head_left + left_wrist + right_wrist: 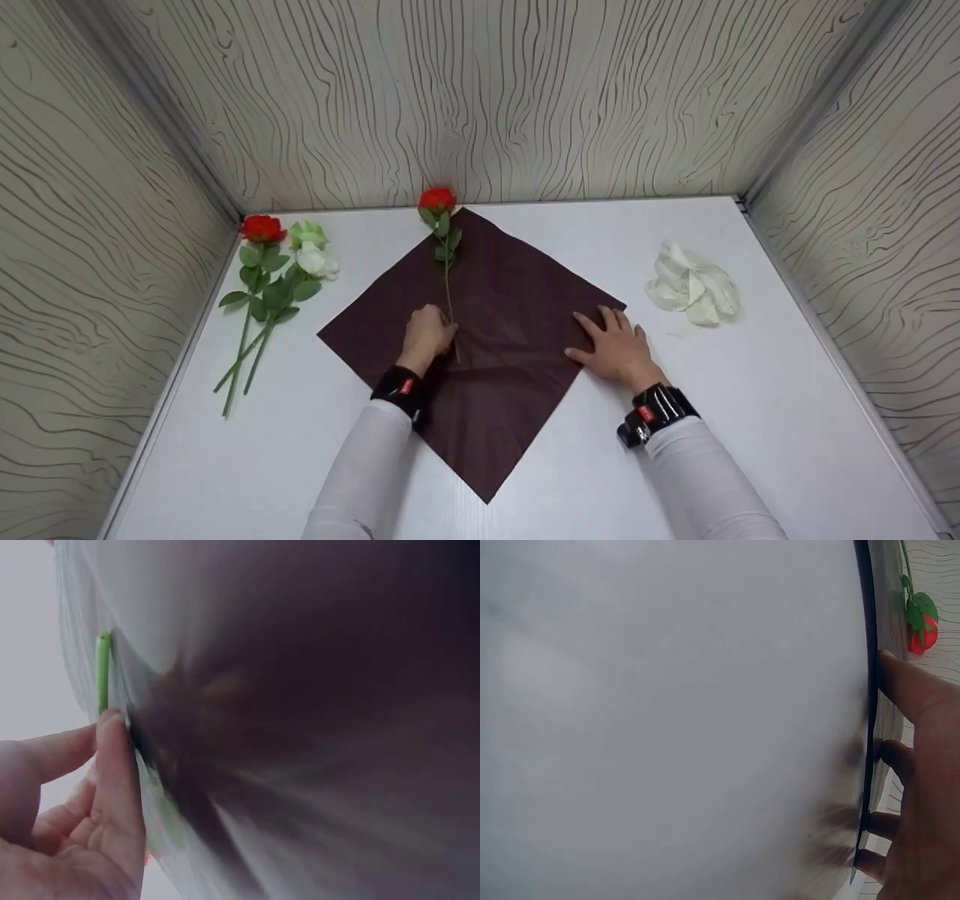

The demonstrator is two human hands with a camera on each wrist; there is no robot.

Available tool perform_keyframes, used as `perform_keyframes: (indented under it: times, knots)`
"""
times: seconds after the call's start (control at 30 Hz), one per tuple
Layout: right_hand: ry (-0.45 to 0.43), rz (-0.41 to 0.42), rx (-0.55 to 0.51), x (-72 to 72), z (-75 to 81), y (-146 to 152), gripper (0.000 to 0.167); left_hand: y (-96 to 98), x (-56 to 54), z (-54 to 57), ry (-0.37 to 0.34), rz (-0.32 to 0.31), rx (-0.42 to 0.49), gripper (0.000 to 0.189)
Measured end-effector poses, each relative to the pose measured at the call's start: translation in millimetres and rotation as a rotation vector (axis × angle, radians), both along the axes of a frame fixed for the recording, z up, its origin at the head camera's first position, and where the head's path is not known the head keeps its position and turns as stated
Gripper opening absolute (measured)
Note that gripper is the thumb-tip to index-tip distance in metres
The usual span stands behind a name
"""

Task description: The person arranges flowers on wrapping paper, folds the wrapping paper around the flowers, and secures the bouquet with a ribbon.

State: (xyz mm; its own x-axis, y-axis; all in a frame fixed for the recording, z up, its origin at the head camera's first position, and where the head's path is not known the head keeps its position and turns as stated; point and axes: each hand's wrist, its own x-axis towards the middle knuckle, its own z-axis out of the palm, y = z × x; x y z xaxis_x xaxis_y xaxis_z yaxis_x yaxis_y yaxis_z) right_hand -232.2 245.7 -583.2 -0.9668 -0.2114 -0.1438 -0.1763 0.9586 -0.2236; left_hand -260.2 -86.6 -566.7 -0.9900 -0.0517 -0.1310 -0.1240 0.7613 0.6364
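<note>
A dark maroon sheet of wrapping paper [517,277] lies on the white table, turned like a diamond. On its left half is a red rose [437,200], its bloom past the sheet's upper edge. My left hand [427,334] pinches the lower stem; in the left wrist view the green stem end [103,671] sticks out beyond the thumb and finger. With fingers spread, my right hand [616,349] rests on the sheet near its right corner. The right wrist view shows these fingertips at the sheet's dark edge [870,690], with the rose bloom [922,634] beyond.
At the left lie another red rose [262,229] and a white rose [316,262] with a pale green bloom [307,234], stems crossing. A crumpled cream ribbon [694,285] sits at the right. Patterned panels [480,105] enclose the table's back and sides.
</note>
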Motion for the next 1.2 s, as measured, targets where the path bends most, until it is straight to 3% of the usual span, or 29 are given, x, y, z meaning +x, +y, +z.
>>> perform_keyframes:
  times: [0.13,0.27,0.57,0.83,1.03,1.2]
  knots:
    - [0.006,-0.008,-0.007,2.3,4.0,-2.3,0.075,-12.7,5.2,1.5,0.061,0.028,-0.051,0.023]
    - [0.003,-0.008,0.005,2.6,6.1,-1.6,0.075,-36.0,10.8,0.9,0.137,0.098,-0.077,0.024]
    - [-0.008,-0.009,-0.01,1.5,5.7,-1.7,0.075,-113.1,15.3,8.8,0.266,0.211,-0.157,0.04]
    - [-0.014,-0.008,-0.021,2.5,5.8,-1.4,0.075,-181.5,26.0,7.8,0.181,0.338,-0.247,0.05]
    - [-0.037,-0.016,-0.027,2.6,3.1,0.5,0.076,-218.7,45.2,-3.0,0.051,0.452,-0.208,0.063]
    - [-0.039,-0.009,-0.043,2.4,1.0,-1.2,0.075,-239.4,60.0,-4.3,0.032,0.48,-0.188,0.052]
